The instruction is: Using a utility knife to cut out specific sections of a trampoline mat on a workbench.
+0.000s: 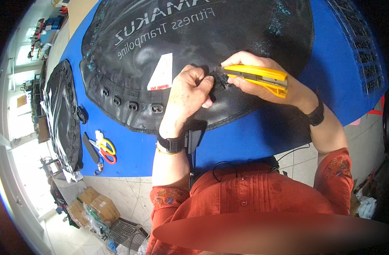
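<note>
I see my right hand (262, 80) clamped on a yellow utility knife (258, 77), its tip at the black mat (194, 51). My left hand (190, 91) seemingly pinches the mat's mesh. At ten o'clock sits a white label (162, 73).

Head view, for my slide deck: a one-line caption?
Left hand pins black mat while right hand works yellow utility knife.

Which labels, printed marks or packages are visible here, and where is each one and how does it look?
White label: on the black mat, left of the left hand; four-sided, with a red strip below.
Pale printed lettering: across the black mat, curved.
Brown cardboard boxes: on the floor, lower left.
</note>
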Demonstrator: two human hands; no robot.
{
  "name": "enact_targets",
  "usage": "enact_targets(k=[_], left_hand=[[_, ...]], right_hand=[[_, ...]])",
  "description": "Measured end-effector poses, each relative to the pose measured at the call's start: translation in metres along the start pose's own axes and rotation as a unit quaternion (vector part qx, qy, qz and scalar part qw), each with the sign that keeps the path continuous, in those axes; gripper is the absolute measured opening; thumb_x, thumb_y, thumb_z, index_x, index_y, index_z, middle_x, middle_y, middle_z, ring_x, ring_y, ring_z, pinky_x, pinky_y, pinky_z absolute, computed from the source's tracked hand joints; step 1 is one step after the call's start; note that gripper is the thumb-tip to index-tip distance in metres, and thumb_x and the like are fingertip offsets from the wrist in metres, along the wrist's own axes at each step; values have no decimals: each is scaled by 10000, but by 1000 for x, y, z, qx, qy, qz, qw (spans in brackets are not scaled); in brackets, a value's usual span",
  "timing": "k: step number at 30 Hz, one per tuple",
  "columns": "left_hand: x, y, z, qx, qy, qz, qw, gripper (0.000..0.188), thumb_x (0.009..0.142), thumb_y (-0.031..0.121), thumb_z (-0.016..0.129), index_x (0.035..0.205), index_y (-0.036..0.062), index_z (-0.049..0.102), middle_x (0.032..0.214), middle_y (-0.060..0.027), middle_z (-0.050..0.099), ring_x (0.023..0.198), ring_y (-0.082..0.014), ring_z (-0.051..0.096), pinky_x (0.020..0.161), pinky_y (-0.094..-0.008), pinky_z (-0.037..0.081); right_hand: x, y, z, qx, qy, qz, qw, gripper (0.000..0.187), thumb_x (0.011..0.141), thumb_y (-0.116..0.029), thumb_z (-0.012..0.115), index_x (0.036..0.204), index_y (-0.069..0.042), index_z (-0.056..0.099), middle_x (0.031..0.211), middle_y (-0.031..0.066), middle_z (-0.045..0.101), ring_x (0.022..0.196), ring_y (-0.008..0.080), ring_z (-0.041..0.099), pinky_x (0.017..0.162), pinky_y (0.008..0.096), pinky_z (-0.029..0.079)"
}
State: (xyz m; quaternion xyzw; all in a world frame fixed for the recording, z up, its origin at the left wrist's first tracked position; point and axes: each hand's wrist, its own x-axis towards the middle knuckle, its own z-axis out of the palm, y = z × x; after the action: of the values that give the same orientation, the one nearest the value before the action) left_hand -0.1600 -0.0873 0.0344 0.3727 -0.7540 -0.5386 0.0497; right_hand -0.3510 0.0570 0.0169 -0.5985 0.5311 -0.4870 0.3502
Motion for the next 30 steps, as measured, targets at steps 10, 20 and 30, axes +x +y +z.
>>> enact_targets(k=[10,20,30], left_hand=[[1,0,0,2,1,16,1000,296,986,129,683,740,32,550,675,-26,582,514,-98,619,495,-272,469],[0,2,0,4,2,-4,1000,287,977,128,699,753,28,551,693,-33,584,520,-103,625,491,-270,478],[0,0,-1,-10,2,-9,1000,265,969,112,695,770,7,556,770,-46,562,518,-110,613,504,-275,471]], right_hand=[[-3,1,-5,0,-24,-17,1000,322,981,-167,671,1245,7,605,1030,90,681,955,134,655,847,296,512],[-6,-1,-10,16,-52,30,998,316,967,-195,692,1203,-2,610,1007,83,662,900,137,650,820,301,507],[-5,-6,-13,4,-85,35,996,306,945,-188,672,1178,-2,606,977,104,686,916,196,685,822,330,516]])
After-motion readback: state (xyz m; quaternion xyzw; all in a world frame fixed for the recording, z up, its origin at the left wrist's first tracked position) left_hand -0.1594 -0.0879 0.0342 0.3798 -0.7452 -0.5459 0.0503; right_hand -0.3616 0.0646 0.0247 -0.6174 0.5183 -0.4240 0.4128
